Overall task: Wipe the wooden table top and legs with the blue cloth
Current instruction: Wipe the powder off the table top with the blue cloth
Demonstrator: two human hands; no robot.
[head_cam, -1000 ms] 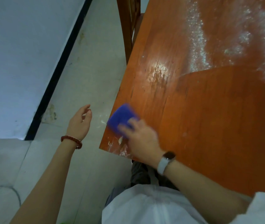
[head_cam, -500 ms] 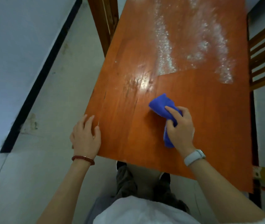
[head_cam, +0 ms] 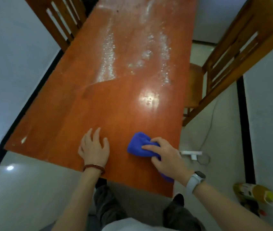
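Note:
The long wooden table [head_cam: 99, 100] stretches away from me, its far half streaked with white wet patches and its near half darker. My right hand [head_cam: 165, 157] grips the bunched blue cloth [head_cam: 138, 145] and holds it against the top near the front right corner. Part of the cloth hangs past the table's near edge under my wrist. My left hand [head_cam: 94, 147] rests flat on the table top beside it, fingers spread. The table legs are hidden from this view.
A wooden chair [head_cam: 232, 52] stands at the table's right side and another chair [head_cam: 59, 19] at the far left. On the floor to the right lie a white power strip [head_cam: 191, 154] with its cord and a yellow spray bottle [head_cam: 255, 194]. Walls close in on both sides.
My right hand has carried the cloth from the left front corner across to the front right. My left hand came up from beside the table and now rests on the top.

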